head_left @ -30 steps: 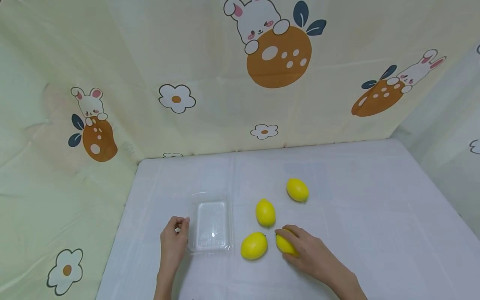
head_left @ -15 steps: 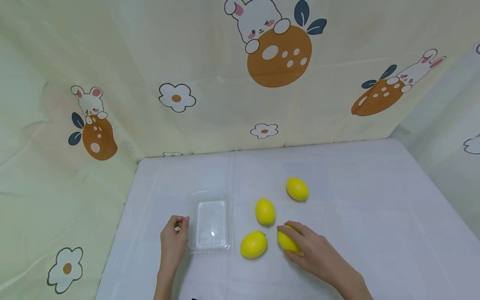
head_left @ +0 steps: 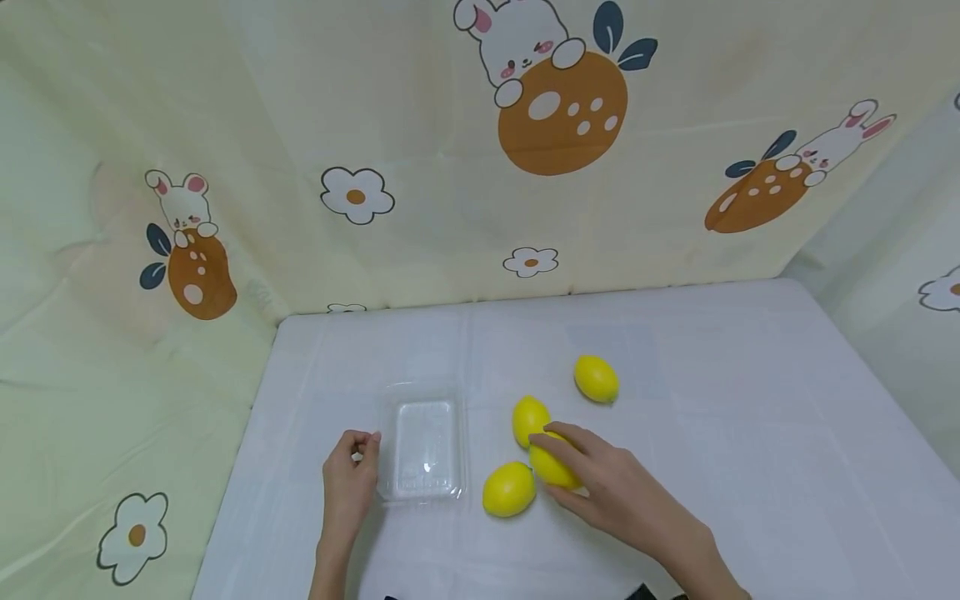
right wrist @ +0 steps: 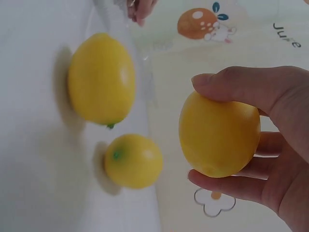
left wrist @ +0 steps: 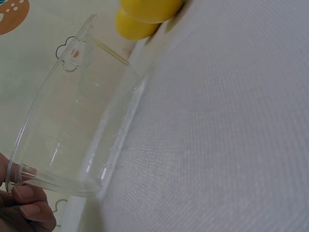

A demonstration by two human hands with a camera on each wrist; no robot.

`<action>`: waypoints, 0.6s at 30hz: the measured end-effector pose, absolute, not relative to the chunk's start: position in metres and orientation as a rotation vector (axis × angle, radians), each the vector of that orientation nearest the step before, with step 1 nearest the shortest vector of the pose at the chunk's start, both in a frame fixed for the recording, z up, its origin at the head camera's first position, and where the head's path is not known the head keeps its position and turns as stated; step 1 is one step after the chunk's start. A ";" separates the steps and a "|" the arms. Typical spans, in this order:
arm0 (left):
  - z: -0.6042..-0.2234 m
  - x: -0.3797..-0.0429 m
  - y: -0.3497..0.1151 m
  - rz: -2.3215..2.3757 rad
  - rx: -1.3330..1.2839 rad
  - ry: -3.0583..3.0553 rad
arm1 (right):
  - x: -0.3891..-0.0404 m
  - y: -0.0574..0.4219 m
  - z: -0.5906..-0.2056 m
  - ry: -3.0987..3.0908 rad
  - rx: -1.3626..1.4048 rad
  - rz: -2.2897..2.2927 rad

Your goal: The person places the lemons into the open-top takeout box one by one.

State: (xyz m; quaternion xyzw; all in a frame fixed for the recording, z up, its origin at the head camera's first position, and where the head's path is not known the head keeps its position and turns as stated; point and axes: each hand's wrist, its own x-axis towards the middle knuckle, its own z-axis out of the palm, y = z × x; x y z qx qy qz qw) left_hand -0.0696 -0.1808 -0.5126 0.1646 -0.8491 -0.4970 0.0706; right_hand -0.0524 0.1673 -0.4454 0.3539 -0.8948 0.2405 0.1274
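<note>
My right hand [head_left: 611, 487] grips a yellow lemon [right wrist: 217, 133] between thumb and fingers, raised off the table in the right wrist view. In the head view this lemon overlaps one lying lemon [head_left: 529, 419] and comes close to another lemon [head_left: 509, 490]. A clear plastic box [head_left: 425, 446] without contents stands on the table, left of the fruit. At its left rim, my left hand [head_left: 351, 469] pinches the edge; the left wrist view shows thumb and curled fingers [left wrist: 34, 210] on either side of the rim.
A further lemon [head_left: 596, 379] lies farther back to the right. White cloth covers the table [head_left: 712, 375]. Patterned curtains with rabbits and flowers [head_left: 420, 108] enclose the back and sides. A dark object [head_left: 642, 593] shows at the bottom edge.
The right hand has lifted its lemon from the table and moved it left, toward the two nearer lemons. My left hand and the plastic box have stayed in place.
</note>
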 end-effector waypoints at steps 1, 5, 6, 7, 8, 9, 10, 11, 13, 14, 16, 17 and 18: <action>-0.513 -0.070 -0.181 -1.493 0.496 -2.553 | -0.054 0.164 -0.444 -2.604 1.038 0.711; -0.513 -0.070 -0.180 -1.490 0.491 -2.548 | -0.061 0.148 -0.435 -2.604 1.090 0.761; -0.513 -0.070 -0.180 -1.484 0.493 -2.548 | -0.062 0.144 -0.433 -2.600 1.108 0.773; -0.513 -0.070 -0.180 -1.488 0.492 -2.548 | -0.064 0.140 -0.432 -2.597 1.125 0.787; -0.514 -0.070 -0.180 -1.485 0.493 -2.549 | -0.065 0.135 -0.430 -2.597 1.138 0.799; -0.514 -0.070 -0.180 -1.483 0.496 -2.551 | -0.067 0.131 -0.428 -2.597 1.151 0.809; -0.514 -0.070 -0.180 -1.482 0.496 -2.551 | -0.069 0.126 -0.428 -2.589 1.165 0.823; -0.514 -0.070 -0.180 -1.481 0.497 -2.552 | -0.070 0.122 -0.427 -2.585 1.178 0.830; -0.514 -0.070 -0.180 -1.484 0.498 -2.552 | -0.073 0.113 -0.426 -2.573 1.198 0.839; -0.513 -0.070 -0.180 -1.486 0.497 -2.551 | -0.075 0.109 -0.425 -2.561 1.211 0.836; -0.513 -0.070 -0.180 -1.492 0.490 -2.550 | -0.078 0.100 -0.425 -2.544 1.233 0.838; -0.512 -0.070 -0.180 -1.495 0.487 -2.551 | -0.079 0.095 -0.426 -2.538 1.244 0.841; -0.512 -0.070 -0.180 -1.496 0.488 -2.552 | -0.081 0.091 -0.426 -2.533 1.254 0.853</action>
